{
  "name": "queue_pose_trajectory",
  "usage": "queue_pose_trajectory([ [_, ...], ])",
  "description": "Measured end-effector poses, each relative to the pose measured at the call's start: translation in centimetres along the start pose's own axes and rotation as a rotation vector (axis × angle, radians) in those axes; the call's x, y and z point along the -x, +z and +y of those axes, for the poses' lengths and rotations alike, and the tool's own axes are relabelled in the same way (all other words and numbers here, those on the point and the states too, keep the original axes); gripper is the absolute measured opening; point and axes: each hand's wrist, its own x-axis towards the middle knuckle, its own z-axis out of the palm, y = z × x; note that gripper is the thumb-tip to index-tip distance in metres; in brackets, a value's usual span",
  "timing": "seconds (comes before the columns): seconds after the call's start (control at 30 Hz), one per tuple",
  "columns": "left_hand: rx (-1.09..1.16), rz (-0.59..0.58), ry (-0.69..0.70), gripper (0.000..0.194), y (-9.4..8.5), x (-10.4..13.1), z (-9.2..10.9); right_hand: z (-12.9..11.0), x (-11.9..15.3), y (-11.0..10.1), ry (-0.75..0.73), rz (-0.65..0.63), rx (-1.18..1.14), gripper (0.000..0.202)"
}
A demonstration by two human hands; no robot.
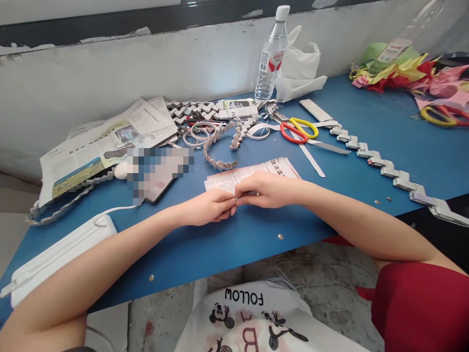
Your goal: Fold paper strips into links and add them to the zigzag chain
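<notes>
My left hand (209, 206) and my right hand (266, 189) meet above the near middle of the blue table. Both are closed in a pinch, fingertips against fingertips, and whatever they hold is too small and hidden to make out. Just behind them lie printed newspaper pieces (252, 171), partly covered by my right hand. Farther back, a curved chain of folded paper (216, 159) rests on the table. Off to the right, a long zigzag folded-paper chain (381, 167) runs toward the table's edge.
Scissors with red and yellow handles (299, 131) lie beside white paper strips (311, 159). A water bottle (271, 56) stands near the wall by a white plastic bag (300, 63). Newspapers (106, 142), a phone (159, 188) and a white power bank (62, 259) are at left.
</notes>
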Motion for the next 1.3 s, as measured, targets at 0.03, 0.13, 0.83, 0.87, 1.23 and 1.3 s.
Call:
queue_pose_trajectory([
  [0.03, 0.057, -0.003, 0.018, 0.032, 0.1, 0.0, -0.1, 0.2, 0.1, 0.0, -0.029, 0.040, -0.006, 0.019],
  [0.13, 0.256, -0.023, 0.058, 0.032, 0.3, 0.0, -0.3, 0.2, 0.4, 0.2, -0.105, 0.169, 0.032, 0.019],
  [0.83, 0.661, 0.059, 0.019, 0.009, -0.9, -1.0, -0.9, 3.2, 0.4, -2.0, 0.385, 0.683, 0.087, 0.027],
  [0.87, 0.641, 0.038, 0.015, 0.009, -0.8, -1.0, -1.0, 2.4, 0.3, -1.6, 0.324, 0.654, 0.013, 0.028],
  [1.23, 0.369, -0.017, 0.048, 0.028, -0.7, -0.8, -1.2, 1.2, 0.3, -1.0, 0.286, 0.359, -0.497, 0.026],
  [1.3, 0.347, -0.041, 0.070, 0.030, -0.8, -0.8, -1.2, 1.4, 0.7, -1.3, 0.221, 0.309, -0.642, 0.021],
])
